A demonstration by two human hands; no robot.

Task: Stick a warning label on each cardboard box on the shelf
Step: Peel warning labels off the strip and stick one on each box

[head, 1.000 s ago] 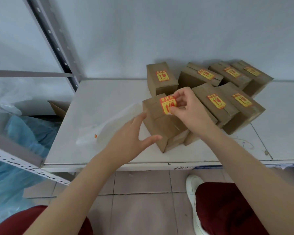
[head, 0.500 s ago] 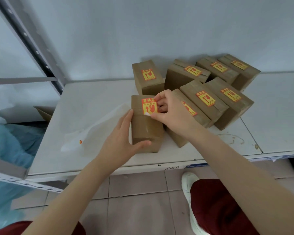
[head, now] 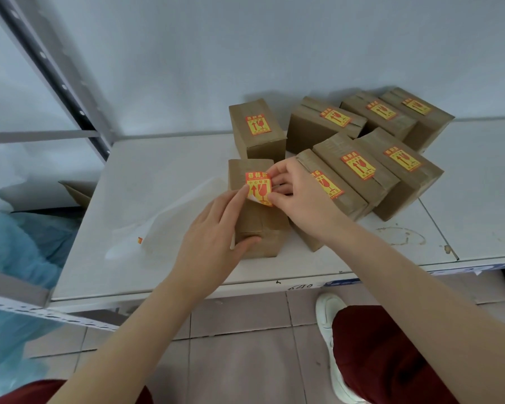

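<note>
1. Head view, where the thing is: the warning label [head: 259,188] is lying on the top face of the nearest box [head: 257,225], on its far half. The box is standing on the shelf [head: 158,182], just left of the front row of boxes.
2. Head view, right hand [head: 301,199]: we are pinching the label's right edge, with the forefinger at the upper right corner and the thumb at the lower right. The label is lying directly left of these fingertips.
3. Head view, left hand [head: 213,243]: the fingers are stretching out nearly straight, gripping nothing. The index finger [head: 239,196] is touching the label's lower left corner, and the thumb is pressing the box's near face.
4. Head view, key relation: the label's long axis is running away from us, in line with the box's long axis. Its lower left corner is curling up and showing white underneath.
5. Judgement: the left index is sitting nearer that loose corner than any right finger is. The pressing-down is therefore looking like left-hand work, stroking rightward, while the right pinch is holding the alignment.
6. Head view, surroundings: seven other boxes [head: 414,182] are showing labels on top, so we are judging this box to be the last one. A white sheet [head: 172,220] is lying on the shelf to the left of it.
</note>
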